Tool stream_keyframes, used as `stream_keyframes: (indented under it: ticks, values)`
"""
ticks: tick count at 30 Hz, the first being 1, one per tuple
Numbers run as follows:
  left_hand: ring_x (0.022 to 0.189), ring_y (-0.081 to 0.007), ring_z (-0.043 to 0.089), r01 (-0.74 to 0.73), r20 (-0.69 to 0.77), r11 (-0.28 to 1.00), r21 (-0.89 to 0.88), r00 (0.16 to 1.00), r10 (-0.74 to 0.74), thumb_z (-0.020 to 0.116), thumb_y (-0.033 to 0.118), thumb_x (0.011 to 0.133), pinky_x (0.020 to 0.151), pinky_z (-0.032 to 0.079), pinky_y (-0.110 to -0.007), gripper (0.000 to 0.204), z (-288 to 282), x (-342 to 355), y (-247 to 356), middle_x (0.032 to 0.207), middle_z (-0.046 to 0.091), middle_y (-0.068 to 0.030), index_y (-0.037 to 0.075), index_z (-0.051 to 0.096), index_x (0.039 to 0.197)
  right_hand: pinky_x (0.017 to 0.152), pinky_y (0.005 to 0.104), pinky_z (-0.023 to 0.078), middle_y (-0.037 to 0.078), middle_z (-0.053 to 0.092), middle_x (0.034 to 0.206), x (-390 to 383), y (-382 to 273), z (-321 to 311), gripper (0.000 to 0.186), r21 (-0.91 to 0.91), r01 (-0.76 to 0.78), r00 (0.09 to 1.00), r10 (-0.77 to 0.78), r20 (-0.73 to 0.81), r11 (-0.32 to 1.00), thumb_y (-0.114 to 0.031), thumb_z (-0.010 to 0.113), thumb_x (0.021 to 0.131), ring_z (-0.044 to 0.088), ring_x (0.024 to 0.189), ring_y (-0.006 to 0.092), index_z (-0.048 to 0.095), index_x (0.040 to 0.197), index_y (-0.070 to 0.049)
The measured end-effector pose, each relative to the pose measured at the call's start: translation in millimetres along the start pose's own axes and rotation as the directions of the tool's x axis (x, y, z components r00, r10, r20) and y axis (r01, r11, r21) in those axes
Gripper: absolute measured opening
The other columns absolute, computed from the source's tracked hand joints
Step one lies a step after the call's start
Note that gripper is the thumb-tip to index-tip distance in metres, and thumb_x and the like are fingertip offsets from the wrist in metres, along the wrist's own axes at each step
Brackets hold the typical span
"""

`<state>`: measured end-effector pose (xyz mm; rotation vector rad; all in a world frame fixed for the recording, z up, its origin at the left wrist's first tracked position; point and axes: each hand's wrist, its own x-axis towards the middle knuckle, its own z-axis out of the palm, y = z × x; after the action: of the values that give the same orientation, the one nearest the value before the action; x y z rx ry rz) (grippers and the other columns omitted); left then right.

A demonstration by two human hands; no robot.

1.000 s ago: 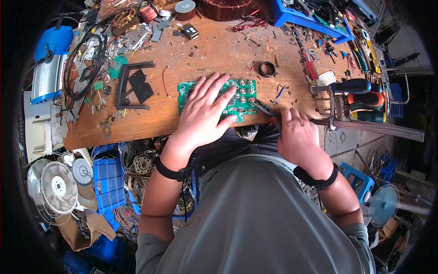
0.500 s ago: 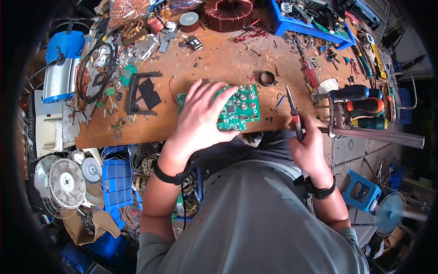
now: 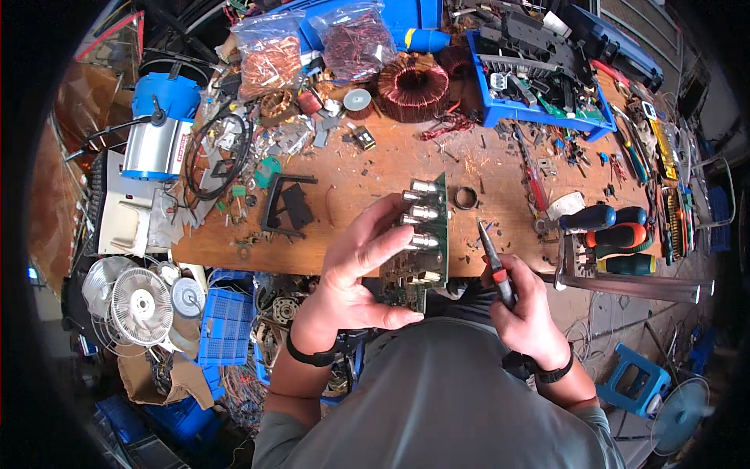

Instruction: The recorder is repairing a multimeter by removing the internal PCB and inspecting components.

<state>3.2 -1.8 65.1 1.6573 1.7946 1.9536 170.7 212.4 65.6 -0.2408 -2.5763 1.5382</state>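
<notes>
My left hand [image 3: 359,266] grips a green circuit board [image 3: 433,262] by its sides, tilted up on edge at the bench's front edge, with its row of silver cylindrical connectors facing left. My right hand [image 3: 522,305] is closed round needle-nose pliers [image 3: 493,258] with a red and grey handle, their tip pointing up beside the board. A black ring [image 3: 466,198] lies just beyond the board, and a black plastic frame [image 3: 278,202] with a dark plate lies to the left on the wooden bench [image 3: 219,254].
Screwdrivers [image 3: 617,236] stand in a metal vice [image 3: 569,262] at the right. A blue bin [image 3: 547,119] of electronic parts, copper coils [image 3: 412,82], bagged wire [image 3: 269,59] and a silver-blue machine [image 3: 156,125] crowd the back and left. Fans [image 3: 141,305] and blue crates [image 3: 224,324] sit below.
The board has been lifted from lying flat and turned on edge in my left hand. The pliers have come away from the board and now point upward in my right hand.
</notes>
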Motion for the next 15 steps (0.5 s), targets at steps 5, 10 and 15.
stream_keyframes:
  ticks: [5,10,15]
  values:
    - [0.131,-0.0442,0.049,-0.065,-0.020,0.997,0.049,0.998,0.066,0.087,0.030,0.070,0.106,0.042,-0.048,0.084,7,2,-2,0.144,0.041,-0.0328,0.011,0.051,0.144,0.083,0.0335,0.049,0.012,0.061,0.092,-1,3,-5,0.050,0.085,-0.022,1.000,0.022,-0.002,0.996,0.009,0.045,0.065,0.062,0.086,0.0249,0.055,0.114,0.003]
    - [0.138,-0.0443,0.040,0.213,-0.048,0.761,-0.613,0.951,-0.304,0.082,0.028,0.079,0.115,0.030,-0.053,0.095,17,-7,7,0.149,0.040,-0.0267,0.012,0.028,0.155,0.082,0.0335,0.049,0.011,0.062,0.092,0,3,-12,0.049,0.114,0.004,1.000,-0.004,0.002,0.993,0.009,0.046,0.066,0.062,0.085,0.0247,0.055,0.114,0.003]
    - [0.137,-0.0424,0.041,0.435,0.153,0.384,-0.814,0.800,-0.581,0.059,0.045,0.094,0.116,0.031,-0.051,0.082,20,5,26,0.152,0.037,-0.0212,0.001,0.023,0.154,0.080,0.0342,0.050,0.012,0.061,0.091,0,0,-13,0.048,0.132,0.063,0.998,-0.061,-0.021,0.989,0.010,0.046,0.066,0.062,0.084,0.0241,0.054,0.113,0.002]
